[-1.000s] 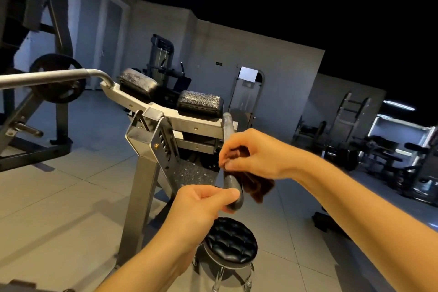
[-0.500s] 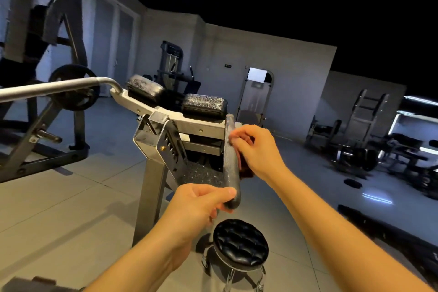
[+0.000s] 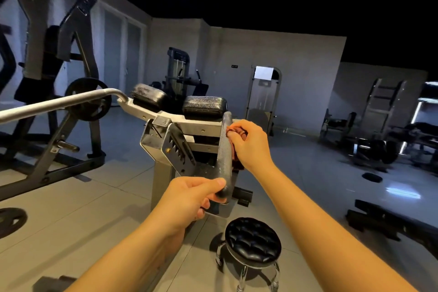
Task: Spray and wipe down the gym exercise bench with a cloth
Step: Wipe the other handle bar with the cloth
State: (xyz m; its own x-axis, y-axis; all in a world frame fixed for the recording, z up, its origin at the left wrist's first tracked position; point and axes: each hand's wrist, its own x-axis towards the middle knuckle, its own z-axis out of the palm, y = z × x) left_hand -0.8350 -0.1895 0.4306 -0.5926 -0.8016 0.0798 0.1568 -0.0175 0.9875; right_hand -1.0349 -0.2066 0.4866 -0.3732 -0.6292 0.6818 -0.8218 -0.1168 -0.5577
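Two hands [image 3: 189, 197] [image 3: 251, 144], two handles [image 3: 59, 103] [image 3: 225, 149], two pads [image 3: 148, 97] [image 3: 205, 105], one cloth [image 3: 234, 130], one stool [image 3: 252, 242].

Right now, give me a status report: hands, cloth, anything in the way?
Left hand grips near end of grey metal handle bar. Right hand holds reddish-brown cloth against its upper part. Round black padded stool below, apart from both.

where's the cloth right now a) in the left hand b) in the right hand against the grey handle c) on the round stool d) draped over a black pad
b: the right hand holds the cloth against the grey handle, whose lower end the left hand grips.
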